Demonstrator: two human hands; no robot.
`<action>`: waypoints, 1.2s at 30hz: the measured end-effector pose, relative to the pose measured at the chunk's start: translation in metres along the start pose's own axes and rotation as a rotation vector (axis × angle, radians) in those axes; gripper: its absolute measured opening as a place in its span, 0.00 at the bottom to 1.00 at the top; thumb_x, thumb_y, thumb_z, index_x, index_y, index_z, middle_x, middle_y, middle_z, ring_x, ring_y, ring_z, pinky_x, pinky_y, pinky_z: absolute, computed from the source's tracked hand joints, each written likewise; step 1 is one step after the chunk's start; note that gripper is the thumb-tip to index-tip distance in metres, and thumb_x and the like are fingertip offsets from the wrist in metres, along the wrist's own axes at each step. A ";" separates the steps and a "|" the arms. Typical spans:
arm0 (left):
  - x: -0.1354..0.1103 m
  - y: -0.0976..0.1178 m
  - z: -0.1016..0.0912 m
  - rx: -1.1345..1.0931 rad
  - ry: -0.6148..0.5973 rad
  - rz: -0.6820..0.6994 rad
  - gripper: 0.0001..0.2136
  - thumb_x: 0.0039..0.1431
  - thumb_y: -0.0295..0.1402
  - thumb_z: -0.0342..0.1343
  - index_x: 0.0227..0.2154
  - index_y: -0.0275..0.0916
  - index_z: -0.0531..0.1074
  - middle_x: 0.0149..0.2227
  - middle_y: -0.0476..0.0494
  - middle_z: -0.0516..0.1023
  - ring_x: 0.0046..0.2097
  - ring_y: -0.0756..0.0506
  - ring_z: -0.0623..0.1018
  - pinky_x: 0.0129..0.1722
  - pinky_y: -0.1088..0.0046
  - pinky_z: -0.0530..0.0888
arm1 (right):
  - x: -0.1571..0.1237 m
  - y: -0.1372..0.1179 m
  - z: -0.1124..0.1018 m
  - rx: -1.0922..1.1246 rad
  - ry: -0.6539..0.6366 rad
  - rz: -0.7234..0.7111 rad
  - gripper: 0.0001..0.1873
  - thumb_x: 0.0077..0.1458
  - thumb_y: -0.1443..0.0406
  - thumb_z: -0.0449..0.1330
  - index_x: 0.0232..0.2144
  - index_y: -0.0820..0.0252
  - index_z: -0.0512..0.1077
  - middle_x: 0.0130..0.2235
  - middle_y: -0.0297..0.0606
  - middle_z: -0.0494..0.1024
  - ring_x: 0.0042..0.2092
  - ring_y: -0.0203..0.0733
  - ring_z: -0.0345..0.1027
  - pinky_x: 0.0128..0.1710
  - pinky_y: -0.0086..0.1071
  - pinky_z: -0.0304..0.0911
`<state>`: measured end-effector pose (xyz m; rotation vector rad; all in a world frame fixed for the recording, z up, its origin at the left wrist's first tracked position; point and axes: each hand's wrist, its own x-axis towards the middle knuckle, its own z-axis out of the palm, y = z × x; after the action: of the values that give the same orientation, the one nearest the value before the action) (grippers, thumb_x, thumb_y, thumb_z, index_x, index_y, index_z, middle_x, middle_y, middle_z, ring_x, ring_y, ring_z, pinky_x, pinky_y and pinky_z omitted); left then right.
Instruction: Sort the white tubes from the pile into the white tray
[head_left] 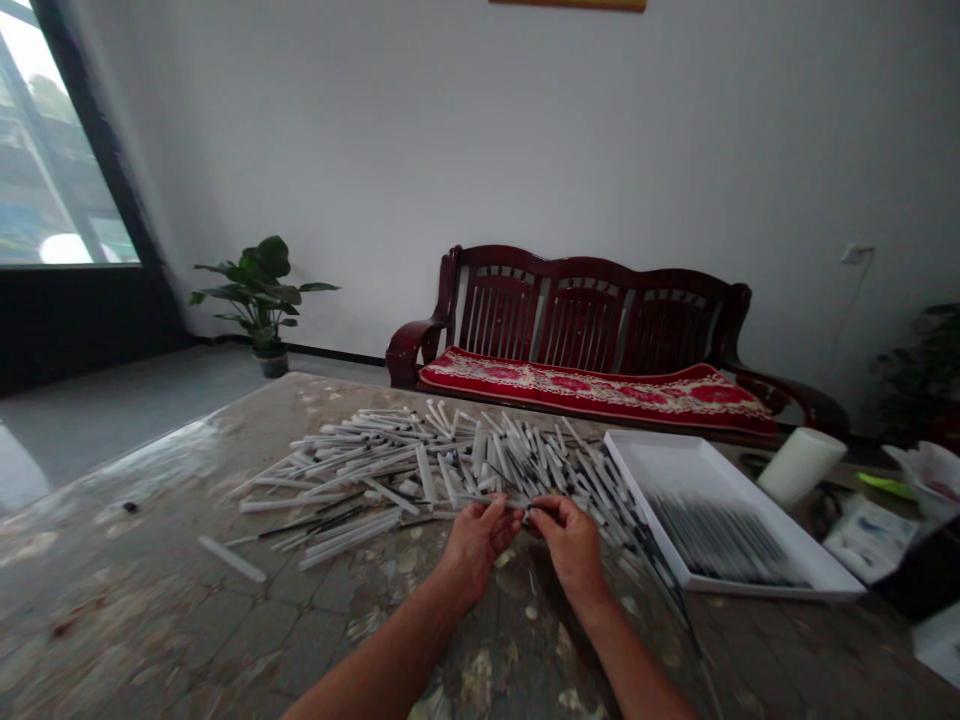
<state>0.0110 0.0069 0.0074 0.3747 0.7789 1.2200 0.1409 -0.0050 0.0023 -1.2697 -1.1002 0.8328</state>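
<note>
My left hand point(484, 545) and my right hand point(576, 548) meet above the near edge of a spread-out pile. Between the pinched fingers of the left is a slim, pale tube with a darker end point(480, 498), lying roughly level. The right hand's thumb and fingertips close at the tube's right end; what exactly they grip there is too small to make out. Beyond lies a heap of similar slim white tubes point(360, 460), some with black ends. A white shallow box point(664, 460) on the right holds a row of thin dark sticks point(720, 530).
The patterned tabletop point(172, 620) carries one stray white tube point(232, 558) at left. Right of the box are a white roll point(802, 465) and bags. Past the table stand a dark red wooden bench point(577, 310) and a potted plant point(259, 290).
</note>
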 end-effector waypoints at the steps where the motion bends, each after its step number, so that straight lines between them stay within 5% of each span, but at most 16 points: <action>1: 0.000 0.000 0.000 0.004 -0.004 0.004 0.03 0.54 0.24 0.59 0.29 0.33 0.70 0.26 0.43 0.78 0.30 0.49 0.80 0.31 0.77 0.77 | 0.000 0.001 0.001 0.006 0.005 0.006 0.13 0.42 0.59 0.63 0.30 0.61 0.75 0.28 0.37 0.78 0.29 0.42 0.72 0.30 0.34 0.68; 7: 0.000 -0.002 0.001 0.027 -0.001 0.032 0.04 0.52 0.25 0.61 0.29 0.33 0.71 0.25 0.43 0.78 0.29 0.49 0.80 0.29 0.77 0.77 | 0.000 0.005 0.000 -0.069 -0.008 -0.020 0.12 0.45 0.58 0.61 0.30 0.60 0.74 0.27 0.37 0.77 0.29 0.42 0.70 0.30 0.33 0.67; 16: -0.002 -0.009 0.001 0.046 -0.016 0.126 0.11 0.43 0.31 0.68 0.28 0.34 0.73 0.26 0.45 0.78 0.29 0.49 0.80 0.30 0.76 0.76 | -0.003 -0.002 -0.003 -0.507 -0.030 -0.226 0.18 0.58 0.54 0.47 0.24 0.55 0.66 0.25 0.34 0.73 0.29 0.40 0.66 0.30 0.30 0.58; 24: -0.002 -0.007 0.002 0.033 -0.002 0.069 0.08 0.47 0.28 0.66 0.27 0.33 0.72 0.25 0.45 0.78 0.28 0.49 0.79 0.30 0.77 0.76 | -0.004 -0.005 -0.006 -0.461 -0.128 -0.230 0.17 0.60 0.53 0.45 0.30 0.54 0.67 0.30 0.34 0.74 0.35 0.40 0.68 0.35 0.29 0.60; 31: -0.004 -0.008 0.003 0.042 -0.037 0.069 0.07 0.45 0.28 0.66 0.26 0.33 0.73 0.25 0.46 0.77 0.28 0.50 0.79 0.29 0.77 0.76 | -0.002 -0.003 -0.007 -0.491 -0.080 -0.189 0.23 0.61 0.51 0.42 0.23 0.55 0.67 0.25 0.36 0.73 0.30 0.41 0.66 0.31 0.31 0.58; 36: -0.003 -0.007 0.004 0.042 -0.020 0.069 0.08 0.45 0.29 0.66 0.26 0.33 0.73 0.24 0.45 0.78 0.28 0.50 0.79 0.29 0.77 0.76 | -0.003 -0.005 -0.007 -0.447 -0.140 -0.236 0.15 0.59 0.55 0.48 0.28 0.55 0.67 0.28 0.32 0.73 0.32 0.39 0.67 0.33 0.28 0.58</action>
<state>0.0182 0.0025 0.0062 0.4510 0.7808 1.2638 0.1458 -0.0108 0.0073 -1.4229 -1.5770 0.5171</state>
